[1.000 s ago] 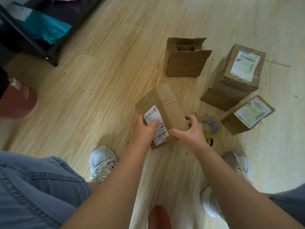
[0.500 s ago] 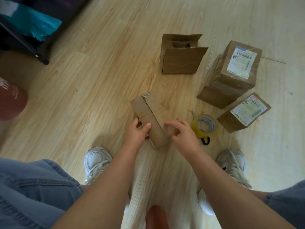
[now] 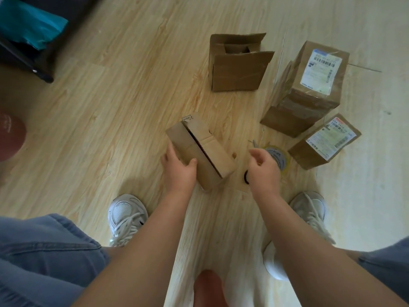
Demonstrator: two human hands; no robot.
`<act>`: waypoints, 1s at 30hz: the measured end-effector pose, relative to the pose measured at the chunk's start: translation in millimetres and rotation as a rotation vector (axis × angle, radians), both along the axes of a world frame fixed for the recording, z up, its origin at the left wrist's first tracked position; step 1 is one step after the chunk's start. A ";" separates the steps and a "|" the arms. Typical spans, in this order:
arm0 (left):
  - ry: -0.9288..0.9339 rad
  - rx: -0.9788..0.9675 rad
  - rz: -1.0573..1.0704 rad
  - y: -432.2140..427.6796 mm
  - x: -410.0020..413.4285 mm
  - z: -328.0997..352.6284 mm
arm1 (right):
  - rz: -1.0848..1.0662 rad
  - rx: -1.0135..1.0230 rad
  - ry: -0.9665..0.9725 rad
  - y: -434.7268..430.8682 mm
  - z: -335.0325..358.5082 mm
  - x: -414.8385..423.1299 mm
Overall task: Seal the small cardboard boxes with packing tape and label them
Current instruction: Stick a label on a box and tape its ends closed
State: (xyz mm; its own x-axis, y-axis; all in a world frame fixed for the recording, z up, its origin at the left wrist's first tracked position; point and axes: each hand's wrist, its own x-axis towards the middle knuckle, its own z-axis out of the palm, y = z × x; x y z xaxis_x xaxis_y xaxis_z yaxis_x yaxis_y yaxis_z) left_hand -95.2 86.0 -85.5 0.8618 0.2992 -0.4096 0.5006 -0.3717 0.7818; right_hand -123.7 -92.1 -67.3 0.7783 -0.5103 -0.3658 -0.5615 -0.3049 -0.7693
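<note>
Cardboard box [image 3: 200,151], small and plain brown, lies on the wooden floor [image 3: 110,107] between the person's two hands, its long side running away from the person and to the left. A dark slit runs the length of its top face where the flaps meet, and a pale scrap sticks out at its far corner. The left hand [image 3: 180,171] grips the box's near left corner, with the thumb laid over the top face and the fingers wrapped down the left side. The right hand [image 3: 263,167] hangs just right of the box and clear of it, its fingers loosely curled with nothing between them. Right of the box, partly under that hand, lies a yellow roll of packing tape [image 3: 280,157]; whether the hand touches it I cannot tell. Beyond the box and a little to its right stands an open box [image 3: 236,72] with its flaps up. Further right of the box stand a tall taped box [image 3: 309,100] with a white label on top and, nearer, a low labelled box [image 3: 321,145]. On the near side of the box, two white sneakers [image 3: 127,216] flank the forearms.
</note>
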 end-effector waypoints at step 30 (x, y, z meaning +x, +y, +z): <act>-0.070 0.015 -0.187 -1.9 5.0 90.5 | 0.198 -0.165 0.014 -31.0 73.8 6.9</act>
State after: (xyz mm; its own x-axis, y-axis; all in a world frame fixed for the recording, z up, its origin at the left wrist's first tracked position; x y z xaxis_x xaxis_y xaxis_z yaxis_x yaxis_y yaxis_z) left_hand -90.2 84.1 5.0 0.9291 0.1373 -0.3434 0.3665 -0.4650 0.8059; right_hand -116.8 -123.0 6.5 0.8646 -0.4018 -0.3016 -0.4883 -0.5306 -0.6928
